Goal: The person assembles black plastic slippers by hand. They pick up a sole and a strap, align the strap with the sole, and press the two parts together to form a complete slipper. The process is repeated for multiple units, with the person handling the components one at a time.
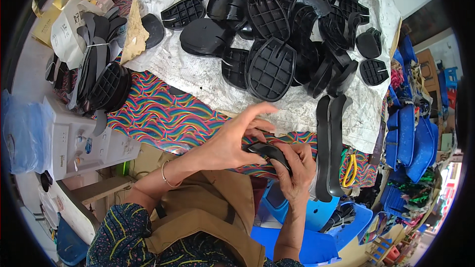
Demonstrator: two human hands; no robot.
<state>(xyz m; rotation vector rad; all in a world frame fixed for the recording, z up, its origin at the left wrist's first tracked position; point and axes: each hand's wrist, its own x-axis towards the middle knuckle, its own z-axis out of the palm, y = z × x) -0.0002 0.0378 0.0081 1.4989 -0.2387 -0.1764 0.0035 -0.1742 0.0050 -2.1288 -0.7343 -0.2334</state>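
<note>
Close to my body, at the table's near edge, my right hand grips a small, curved, glossy black piece, with thumb and fingers around its right end. My left hand is at the other end of this piece. Its thumb lies at the piece's left end, while the index finger stretches out above and the other fingers bend, apart from the piece. Two long, narrow black strips lie just right of my right hand. Beyond my hands are several black shoe-heel-shaped pieces with gridded undersides.
A stained white sheet covers the far table, over a colourful wavy-patterned cloth. Yellow-handled scissors lie at the right. Tied black strips and a white machine stand left. Blue bins sit below the table edge.
</note>
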